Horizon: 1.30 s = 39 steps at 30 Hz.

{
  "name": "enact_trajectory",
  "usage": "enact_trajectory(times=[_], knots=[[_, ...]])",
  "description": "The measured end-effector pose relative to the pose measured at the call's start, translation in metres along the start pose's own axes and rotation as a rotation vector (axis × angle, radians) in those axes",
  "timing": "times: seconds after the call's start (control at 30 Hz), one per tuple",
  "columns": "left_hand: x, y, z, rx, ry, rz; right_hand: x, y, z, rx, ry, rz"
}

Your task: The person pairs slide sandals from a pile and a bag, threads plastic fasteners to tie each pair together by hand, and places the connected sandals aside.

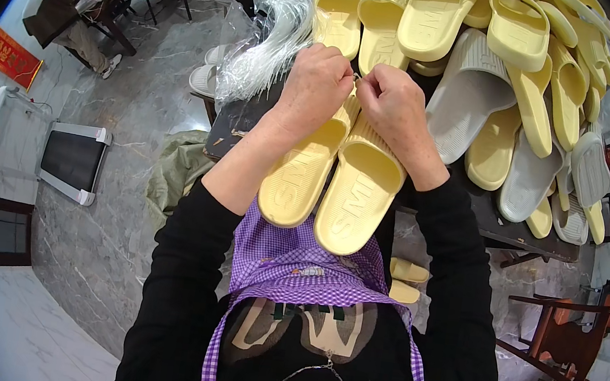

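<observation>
My left hand [318, 82] and my right hand [391, 106] are both closed, fingertips pinched and almost meeting. Whatever they pinch is too small to make out. Just below them, a pair of yellow slide sandals lies side by side at the table's near edge, toes away from me. The left slide [291, 189] and the right slide [355, 200] show ribbed footbeds with raised lettering; my hands partly hide their straps. Left of my left hand lies a bundle of clear plastic strands [273, 49] in a clear bag.
Several yellow slides [437, 16] and grey slides [469, 96] are heaped across the dark table [233, 124]. A green sack [174, 167] is on the floor at left, with a treadmill [73, 158] farther off. A wooden chair [557, 339] stands at right. Another person sits at far left.
</observation>
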<state>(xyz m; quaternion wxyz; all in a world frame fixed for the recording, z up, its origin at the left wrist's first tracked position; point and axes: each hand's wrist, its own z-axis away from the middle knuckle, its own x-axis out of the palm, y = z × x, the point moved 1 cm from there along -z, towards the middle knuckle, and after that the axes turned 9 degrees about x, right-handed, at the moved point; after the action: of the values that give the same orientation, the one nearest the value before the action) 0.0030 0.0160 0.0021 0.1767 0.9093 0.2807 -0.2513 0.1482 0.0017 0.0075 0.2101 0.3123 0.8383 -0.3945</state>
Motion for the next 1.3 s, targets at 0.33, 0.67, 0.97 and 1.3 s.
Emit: enact_trajectory(times=[0.33,0.67,0.97,1.3], knots=[[-0.001,0.0053,0.0012,0.067,-0.046,-0.081,-0.0008,0.0009,0.0012,-0.003,-0.018,0.036],[-0.0016,0.0091,0.0016,0.116,-0.06,-0.097,-0.0018,0.0013,0.0024,-0.018,-0.036,0.056],[-0.0016,0.0064,0.0025,0.153,-0.087,-0.078,-0.0029,0.0052,0.0002,-0.029,-0.073,0.093],[-0.0018,0.004,0.0013,0.217,-0.119,-0.071,-0.0062,0.0074,-0.0021,-0.065,-0.099,0.1]])
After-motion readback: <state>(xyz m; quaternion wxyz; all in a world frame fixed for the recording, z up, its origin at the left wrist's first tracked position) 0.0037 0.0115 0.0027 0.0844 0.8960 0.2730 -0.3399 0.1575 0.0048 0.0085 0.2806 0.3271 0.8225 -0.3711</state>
